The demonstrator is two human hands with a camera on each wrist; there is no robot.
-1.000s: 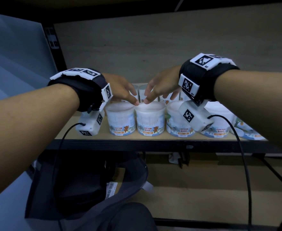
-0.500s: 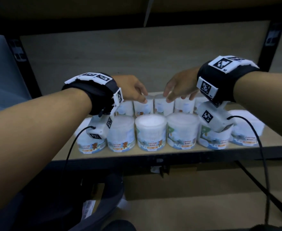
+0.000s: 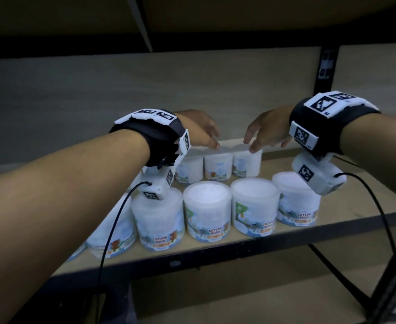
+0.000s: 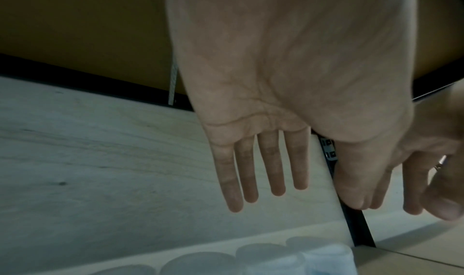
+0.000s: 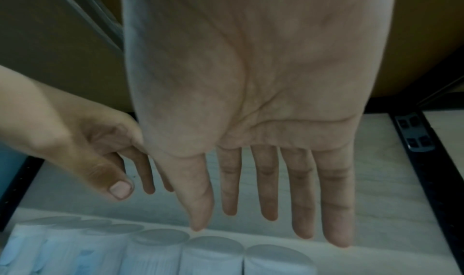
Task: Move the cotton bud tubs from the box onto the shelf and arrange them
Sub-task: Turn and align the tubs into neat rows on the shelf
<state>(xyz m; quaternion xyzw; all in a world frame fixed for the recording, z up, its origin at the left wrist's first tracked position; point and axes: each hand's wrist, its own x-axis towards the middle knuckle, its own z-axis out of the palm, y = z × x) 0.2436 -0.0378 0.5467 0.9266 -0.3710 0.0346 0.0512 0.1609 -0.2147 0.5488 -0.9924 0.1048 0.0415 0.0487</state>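
Note:
Round clear cotton bud tubs stand in two rows on the wooden shelf [image 3: 346, 206]. The front row [image 3: 206, 209] holds several tubs with "COTTON BUDS" labels; the back row [image 3: 218, 164] sits behind it. My left hand [image 3: 201, 132] hovers over the back row with straight fingers [image 4: 251, 180], holding nothing. My right hand [image 3: 264, 129] hovers beside it over the rightmost back tub [image 3: 247, 162], fingers [image 5: 268, 190] straight and spread, empty. The back-row lids [image 5: 213, 245] lie just below the fingertips. The box is out of view.
A pale wooden back panel [image 3: 192, 90] closes the shelf behind the tubs. A black upright post [image 3: 325, 69] stands at the back right. The shelf board [image 3: 360, 178] right of the tubs is bare. Another shelf board runs overhead.
Both hands have moved back from the front row to the back row and spread slightly apart. The view has shifted, so the shelf now appears lower and further left.

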